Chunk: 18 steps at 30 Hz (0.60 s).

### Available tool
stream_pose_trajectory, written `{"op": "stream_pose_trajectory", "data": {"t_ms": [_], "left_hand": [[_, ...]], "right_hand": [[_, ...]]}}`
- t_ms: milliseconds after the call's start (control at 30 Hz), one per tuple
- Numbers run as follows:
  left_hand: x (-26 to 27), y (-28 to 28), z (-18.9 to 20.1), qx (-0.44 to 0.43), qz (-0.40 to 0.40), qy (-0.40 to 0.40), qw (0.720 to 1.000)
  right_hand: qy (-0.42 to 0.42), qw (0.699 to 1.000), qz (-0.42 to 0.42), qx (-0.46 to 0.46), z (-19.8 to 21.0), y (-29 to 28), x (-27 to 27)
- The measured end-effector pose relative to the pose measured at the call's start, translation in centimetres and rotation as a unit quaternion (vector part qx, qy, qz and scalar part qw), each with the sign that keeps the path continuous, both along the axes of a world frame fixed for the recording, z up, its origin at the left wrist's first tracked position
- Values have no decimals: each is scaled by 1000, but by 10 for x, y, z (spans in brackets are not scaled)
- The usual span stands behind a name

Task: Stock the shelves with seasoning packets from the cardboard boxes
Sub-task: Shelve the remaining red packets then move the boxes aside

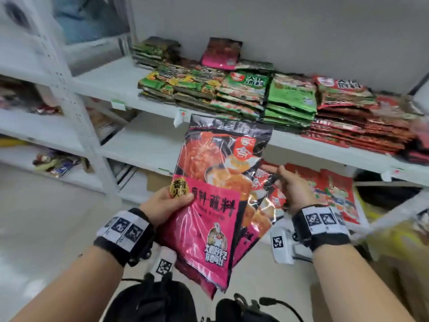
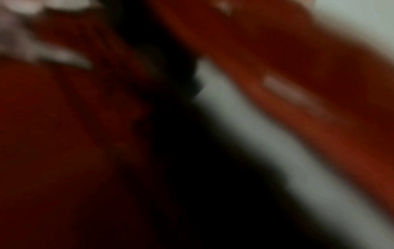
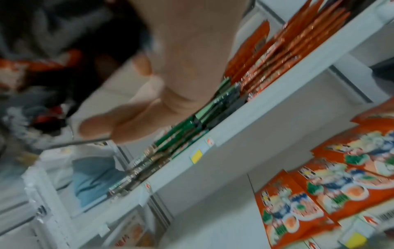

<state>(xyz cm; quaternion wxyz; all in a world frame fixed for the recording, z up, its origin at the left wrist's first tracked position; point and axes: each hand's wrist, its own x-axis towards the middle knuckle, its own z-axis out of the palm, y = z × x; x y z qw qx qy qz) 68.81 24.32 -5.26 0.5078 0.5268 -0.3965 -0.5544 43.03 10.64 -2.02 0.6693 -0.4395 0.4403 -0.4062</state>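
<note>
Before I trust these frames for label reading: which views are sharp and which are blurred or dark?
Head view: the pink packet in the left hand is readable, with glare on its foil; edges smear. Left wrist view: dark, fully blurred, unusable. Right wrist view: motion-blurred; the right hand and orange packets show, text illegible.

Blue fabric bundle at eleven o'clock behind white upright post, black bag at six o'clock
</note>
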Motion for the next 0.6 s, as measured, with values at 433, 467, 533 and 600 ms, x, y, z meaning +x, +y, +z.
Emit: {"op": "stream_pose_trajectory", "data": {"t_ms": [433,467,533,600], "left_hand": [[101,-140,31,33,327,-25,944],[107,-156,41,22,344,-33,938],[118,-186,63,-3,365,-35,930],[129,-211,85,-29,372,-41,927]], "right_hand": [[-98,972,213,-2,3,-111,163],[-82,979,179,-48,15,-127,170],[-27,986,104,-128,37,-155,183],[-56,983,97,-145,60,-175,200]]}}
